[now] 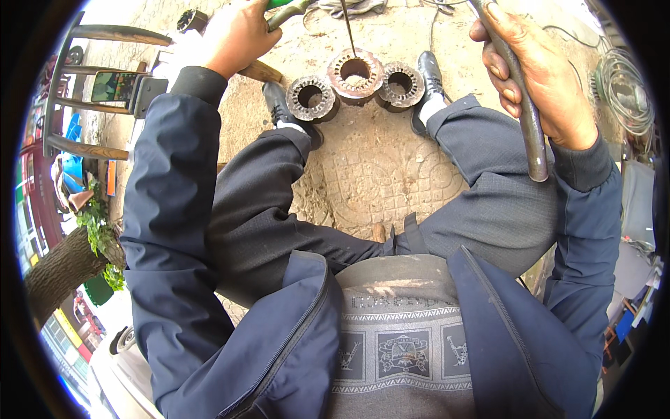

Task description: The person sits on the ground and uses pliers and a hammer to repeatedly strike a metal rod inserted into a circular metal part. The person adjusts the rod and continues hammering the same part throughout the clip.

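Note:
My left hand (241, 38), at the upper left, is closed round a tool with a green and grey handle (287, 14); its working end lies beyond the upper edge. In my right fist is a long dark metal bar (528, 115), slanting down above my right knee, its upper end cut off by the picture's edge. Between my shoes stand three slotted ring-shaped motor stator cores: a left one (296, 105), a reddish middle one (357, 91) and a right one (417, 89). A thin dark rod (347, 26) reaches down to the middle core's rim; what holds its upper end is hidden.
To the left, a wooden-slatted chair (87, 105) carries a phone (114, 87) on a stand. A coil of wire (623, 91) lies at the right. Grey cloth (352, 7) and a thin cable (433, 31) are on the stained floor ahead.

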The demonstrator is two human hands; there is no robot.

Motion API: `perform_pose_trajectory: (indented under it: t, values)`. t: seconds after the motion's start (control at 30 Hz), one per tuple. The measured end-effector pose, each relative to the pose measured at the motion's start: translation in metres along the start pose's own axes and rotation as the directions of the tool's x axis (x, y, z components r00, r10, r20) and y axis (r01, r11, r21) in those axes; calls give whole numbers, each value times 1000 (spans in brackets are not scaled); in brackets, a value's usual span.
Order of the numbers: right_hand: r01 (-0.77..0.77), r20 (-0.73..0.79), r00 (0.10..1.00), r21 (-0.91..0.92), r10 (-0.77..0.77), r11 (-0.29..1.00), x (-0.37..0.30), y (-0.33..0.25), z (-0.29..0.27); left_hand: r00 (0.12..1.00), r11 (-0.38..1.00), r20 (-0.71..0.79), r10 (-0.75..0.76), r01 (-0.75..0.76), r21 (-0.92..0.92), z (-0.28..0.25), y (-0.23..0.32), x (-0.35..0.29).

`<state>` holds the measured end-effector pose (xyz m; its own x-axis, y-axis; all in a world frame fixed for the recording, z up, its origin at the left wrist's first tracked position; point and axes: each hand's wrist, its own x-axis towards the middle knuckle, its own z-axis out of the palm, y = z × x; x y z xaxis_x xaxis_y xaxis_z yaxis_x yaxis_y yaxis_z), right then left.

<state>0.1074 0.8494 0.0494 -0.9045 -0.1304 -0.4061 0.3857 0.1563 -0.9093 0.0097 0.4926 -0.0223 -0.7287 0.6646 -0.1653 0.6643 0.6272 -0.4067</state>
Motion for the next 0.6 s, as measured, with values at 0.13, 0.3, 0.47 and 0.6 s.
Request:
perform_pose_trajectory:
  t: [0.13, 0.3, 0.47, 0.6]
  values:
    - [81, 34, 996, -126, -78, 989, 3, 16, 0, 1000, 999, 2, -11, 11, -42, 5, -1, 2]
    - [89, 36, 996, -139, -85, 986, 4, 21, -4, 985, 997, 152, -79, 79, 3, -6, 0, 1]
    - [88, 14, 996, -149, -87, 985, 3, 16, -1, 999, 999, 36, -17, 16, 45, 0, 3, -2]
    - [24, 26, 999, -58, -23, 998, 3, 2, -1, 999, 999, -46, 2, -4, -37, 9, -1, 0]
